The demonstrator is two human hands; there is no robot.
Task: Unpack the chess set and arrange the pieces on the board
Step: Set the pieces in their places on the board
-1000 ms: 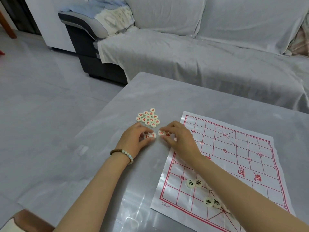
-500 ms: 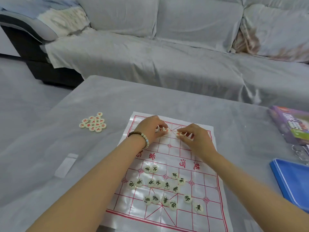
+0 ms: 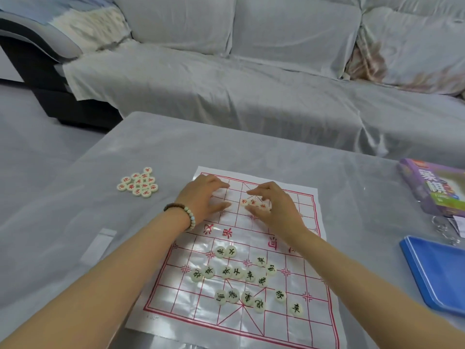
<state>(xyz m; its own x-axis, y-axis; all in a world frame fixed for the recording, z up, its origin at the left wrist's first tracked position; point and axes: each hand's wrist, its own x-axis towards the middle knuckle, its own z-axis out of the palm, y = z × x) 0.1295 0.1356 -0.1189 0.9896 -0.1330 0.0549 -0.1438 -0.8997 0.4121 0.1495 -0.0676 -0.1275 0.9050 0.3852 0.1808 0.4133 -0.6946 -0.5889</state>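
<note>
Your left hand [image 3: 203, 197] rests open, empty, on the far board [image 3: 279, 323]; your right hand [image 3: 275, 206] arches loosely over red pieces [image 3: 253, 203].

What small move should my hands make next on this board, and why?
Probably slide the three red pieces by the right hand apart onto separate crossings: they lie bunched in a row on the far half of the board.

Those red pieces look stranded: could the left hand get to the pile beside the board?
Probably yes: the left hand is over the board, and the red pile lies on the table to its left, nothing between them.
</note>
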